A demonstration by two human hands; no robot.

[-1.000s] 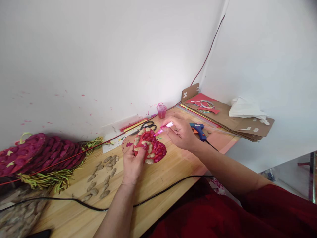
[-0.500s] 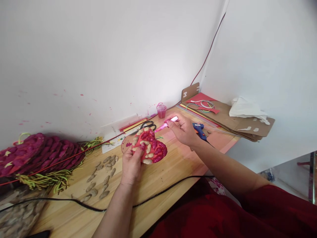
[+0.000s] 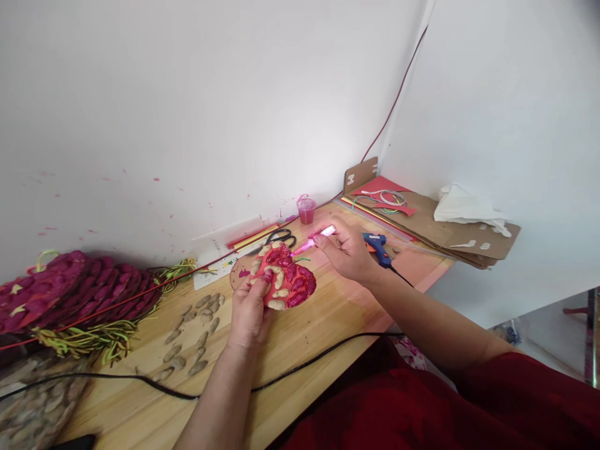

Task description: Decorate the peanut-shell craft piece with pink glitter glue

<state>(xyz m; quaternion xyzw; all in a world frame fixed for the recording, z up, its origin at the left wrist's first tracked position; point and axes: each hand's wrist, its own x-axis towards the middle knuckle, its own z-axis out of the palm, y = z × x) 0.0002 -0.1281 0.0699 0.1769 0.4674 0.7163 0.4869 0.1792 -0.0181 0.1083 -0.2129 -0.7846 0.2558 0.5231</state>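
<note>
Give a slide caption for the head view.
Left hand holds a red peanut-shell piece; right hand holds a pink-tipped tool to it.

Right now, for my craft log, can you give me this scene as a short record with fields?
Left hand: holds red shell-covered piece from below
Right hand: grips pink tool, tip at the piece's upper edge
Table: wooden; loose peanut shells left of the hands
Behind piece: scissors, pink cup by the wall
Right of hands: blue glue gun
</note>
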